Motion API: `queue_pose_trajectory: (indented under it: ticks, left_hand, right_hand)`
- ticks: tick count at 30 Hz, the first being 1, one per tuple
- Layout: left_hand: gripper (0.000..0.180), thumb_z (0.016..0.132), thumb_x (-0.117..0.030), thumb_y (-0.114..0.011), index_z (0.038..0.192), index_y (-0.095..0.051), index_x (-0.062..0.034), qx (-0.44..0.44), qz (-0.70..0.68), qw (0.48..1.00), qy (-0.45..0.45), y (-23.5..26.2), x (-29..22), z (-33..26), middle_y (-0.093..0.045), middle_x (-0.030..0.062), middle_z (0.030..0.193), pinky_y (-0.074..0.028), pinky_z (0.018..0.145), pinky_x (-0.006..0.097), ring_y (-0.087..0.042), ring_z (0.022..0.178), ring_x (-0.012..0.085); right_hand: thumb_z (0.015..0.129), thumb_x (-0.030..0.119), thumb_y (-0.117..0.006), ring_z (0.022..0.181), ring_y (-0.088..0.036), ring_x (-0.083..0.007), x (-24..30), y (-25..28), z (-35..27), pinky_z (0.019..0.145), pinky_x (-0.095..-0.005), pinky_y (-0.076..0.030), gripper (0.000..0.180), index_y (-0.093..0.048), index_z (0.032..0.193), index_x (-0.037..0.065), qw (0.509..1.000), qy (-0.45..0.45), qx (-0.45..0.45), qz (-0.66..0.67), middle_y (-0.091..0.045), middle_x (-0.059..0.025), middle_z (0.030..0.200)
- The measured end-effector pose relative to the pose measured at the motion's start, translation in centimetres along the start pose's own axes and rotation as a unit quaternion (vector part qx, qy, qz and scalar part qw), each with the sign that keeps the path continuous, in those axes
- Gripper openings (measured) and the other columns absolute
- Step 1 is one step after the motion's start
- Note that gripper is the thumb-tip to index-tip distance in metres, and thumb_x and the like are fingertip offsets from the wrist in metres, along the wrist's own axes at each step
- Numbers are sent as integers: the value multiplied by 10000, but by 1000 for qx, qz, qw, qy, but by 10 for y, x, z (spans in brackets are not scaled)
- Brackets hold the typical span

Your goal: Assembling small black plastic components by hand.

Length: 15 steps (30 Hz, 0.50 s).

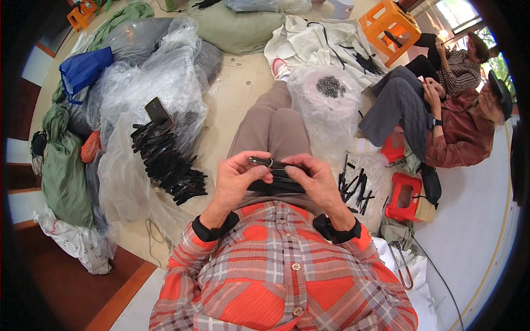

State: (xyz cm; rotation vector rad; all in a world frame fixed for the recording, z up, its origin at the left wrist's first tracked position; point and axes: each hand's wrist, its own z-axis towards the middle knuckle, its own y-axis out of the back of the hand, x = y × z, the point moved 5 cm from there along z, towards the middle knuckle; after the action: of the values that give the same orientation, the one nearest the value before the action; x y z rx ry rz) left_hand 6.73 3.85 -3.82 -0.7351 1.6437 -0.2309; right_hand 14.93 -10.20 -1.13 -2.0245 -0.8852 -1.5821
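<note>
Left hand point(234, 175) and right hand point(317, 179) are both clamped on a bundle of black clips point(276, 177), held over the lap at chest level. The bundle appears light and stiff, with smooth surfaces likely to slip; it is best gripped at both ends, as it is now. A stack of similar clips point(168, 163) lies on plastic sheeting point(160, 83) to the left; loose pieces point(356, 190) lie to the right.

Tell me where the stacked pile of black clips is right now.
In the head view the pile of black clips lies on clear plastic sheeting on the floor, to the person's left, beside the left hand and under a dark phone.
</note>
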Motion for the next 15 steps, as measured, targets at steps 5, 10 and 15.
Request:
queue_pose_trajectory:
  ticks: [5, 10, 15]
  left_hand:
    - [236, 789, 16, -592, 1024, -568, 34, 20, 79, 996, -26, -5, -7, -1, -621, 78, 783, -495, 632, 220, -602, 688, 121]
    - [203, 763, 28, -581, 966, -575, 45, 48, 176, 983, 21, -29, -10, -2, -616, 98, 847, -505, 670, 254, -604, 748, 140]
    - [215, 660, 22, -583, 873, -572, 43, -33, 241, 966, 88, -10, -16, -34, -610, 97, 774, -504, 593, 281, -604, 680, 159]
  right_hand:
    - [824, 91, -565, 723, -536, -93, 11, -2, 4, 660, -236, -438, 180, -576, 972, -10, 999, 3, 25, -42, -595, -35, 785]
    - [860, 215, -524, 660, -513, -70, 6, 9, -10, 576, -232, -433, 212, -589, 929, 25, 984, -31, 110, -139, -551, -1, 702]
    - [879, 224, -495, 532, -450, -51, 4, -23, -21, 458, -209, -362, 190, -512, 827, 42, 981, 10, 191, -21, -466, 21, 587]
